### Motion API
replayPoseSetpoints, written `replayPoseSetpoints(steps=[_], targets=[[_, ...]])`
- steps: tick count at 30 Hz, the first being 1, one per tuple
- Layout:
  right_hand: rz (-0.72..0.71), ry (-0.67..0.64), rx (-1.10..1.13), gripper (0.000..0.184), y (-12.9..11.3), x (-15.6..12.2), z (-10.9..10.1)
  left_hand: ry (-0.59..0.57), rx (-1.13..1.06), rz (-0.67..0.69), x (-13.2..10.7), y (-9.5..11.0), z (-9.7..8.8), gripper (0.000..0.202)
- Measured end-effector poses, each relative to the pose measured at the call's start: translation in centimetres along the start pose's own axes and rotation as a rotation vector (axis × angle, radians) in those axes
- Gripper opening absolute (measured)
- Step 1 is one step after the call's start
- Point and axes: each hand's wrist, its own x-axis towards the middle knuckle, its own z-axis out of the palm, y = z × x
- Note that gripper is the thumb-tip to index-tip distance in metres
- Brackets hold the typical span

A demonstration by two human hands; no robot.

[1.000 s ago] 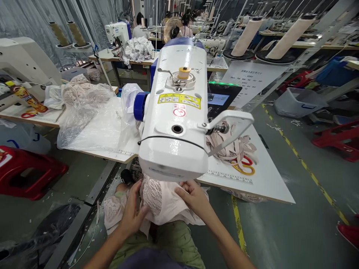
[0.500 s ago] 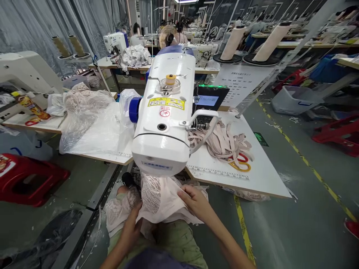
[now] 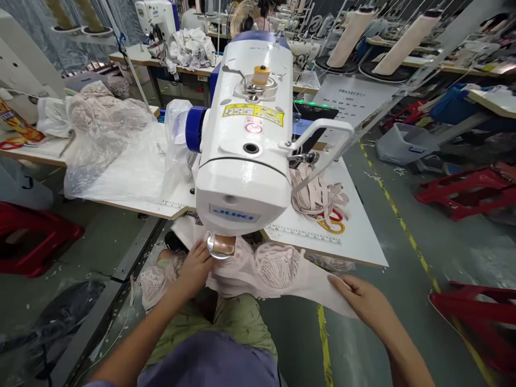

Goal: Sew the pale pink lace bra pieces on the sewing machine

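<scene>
The bra (image 3: pixel 278 266), pale pink with lace cups, is just below the front of the sewing machine (image 3: pixel 245 177), hanging over the person's lap. Its band stretches out to the right, where the right hand (image 3: pixel 360 295) pinches the end between thumb and fingers. The left hand (image 3: pixel 197 271) lies on fabric at the other side, fingertips beside a shiny metal part (image 3: pixel 221 245) under the machine; whether it grips or only presses, I cannot tell. Another lace piece (image 3: pixel 153 282) rests near the left forearm.

Right of the machine, a heap of straps (image 3: pixel 318 196) lies on the table (image 3: pixel 363 239), partly over the scissors (image 3: pixel 334 231), whose handles are red and yellow. A printed ruler (image 3: pixel 304 235) runs along the front edge. Left of the machine, a plastic bag (image 3: pixel 116 169) spreads across the tabletop. Two thread cones (image 3: pixel 350 37) stand behind, above a printed sheet (image 3: pixel 342 102). Farther off are a fan (image 3: pixel 237 21) and red stools (image 3: pixel 36 242).
</scene>
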Motion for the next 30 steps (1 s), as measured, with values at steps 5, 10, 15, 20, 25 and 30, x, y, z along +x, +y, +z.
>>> replayPoseSetpoints(steps=[5, 10, 15, 20, 25, 30], targets=[[-0.229, 0.1, -0.082, 0.043, -2.6, 2.7, 4.8, -0.249, -0.115, -0.062, -2.0, 3.1, 5.0, 0.088], [-0.541, 0.193, 0.125, 0.064, -11.2, 6.1, 11.9, -0.13, -0.231, -0.26, -4.9, 1.9, 2.8, 0.057], [-0.575, 0.111, 0.068, 0.071, -13.5, 5.3, 17.7, -0.018, -0.022, -0.885, -11.4, -5.8, -0.6, 0.039], [-0.541, 0.201, 0.076, 0.075, -13.3, 2.5, 19.3, -0.197, 0.068, -1.248, -16.9, -10.6, -0.6, 0.035], [-0.509, 0.085, 0.182, 0.077, -13.7, 3.8, 17.0, -0.282, 0.091, -1.174, -17.3, -9.1, -0.6, 0.033], [-0.601, 0.343, 0.265, 0.07, -15.2, 1.9, 15.9, -0.211, 0.105, -1.019, -16.6, -2.4, -1.8, 0.037]])
